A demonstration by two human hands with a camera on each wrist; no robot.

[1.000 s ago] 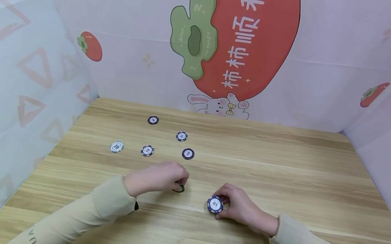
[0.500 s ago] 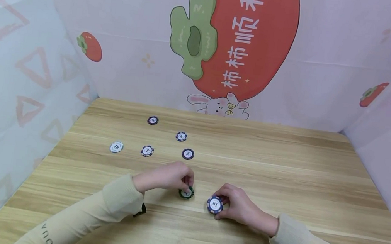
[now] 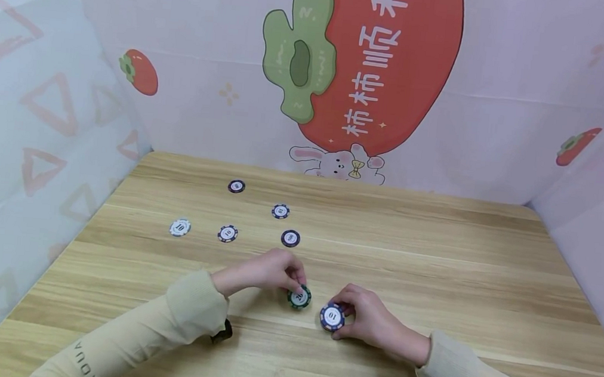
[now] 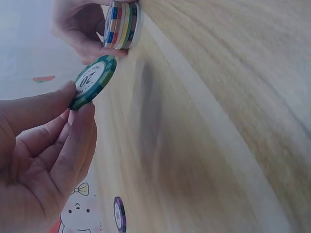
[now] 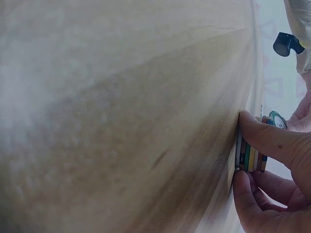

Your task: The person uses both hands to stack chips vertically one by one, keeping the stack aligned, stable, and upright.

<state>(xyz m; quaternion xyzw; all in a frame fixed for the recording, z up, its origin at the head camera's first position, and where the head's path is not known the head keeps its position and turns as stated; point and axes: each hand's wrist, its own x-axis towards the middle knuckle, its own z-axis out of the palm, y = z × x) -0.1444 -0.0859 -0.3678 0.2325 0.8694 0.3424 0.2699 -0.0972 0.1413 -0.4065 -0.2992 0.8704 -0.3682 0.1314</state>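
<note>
My left hand (image 3: 273,271) pinches a green poker chip (image 3: 299,297) marked 20 between thumb and fingers. In the left wrist view the chip is tilted and held above the table, with a shadow beneath. Just to its right, my right hand (image 3: 373,322) grips a stack of poker chips (image 3: 332,317) from its right side. A blue chip marked 10 tops this stack. Its layered, multicoloured edges show in the left wrist view, and the stack stands on the wood. A small gap separates the green chip from the stack in the head view.
Loose chips lie flat on the wooden table (image 3: 436,254) beyond my left hand: a white chip (image 3: 180,227), two blue chips marked 10 (image 3: 228,233), and two dark chips, the nearer dark chip (image 3: 290,238) closest to that hand. Printed sheets (image 3: 506,68) wall the table's back and sides.
My left hand has moved right with the green chip, closer to the stack, and the chip's face now shows. The right hand and its stack have stayed in place.
</note>
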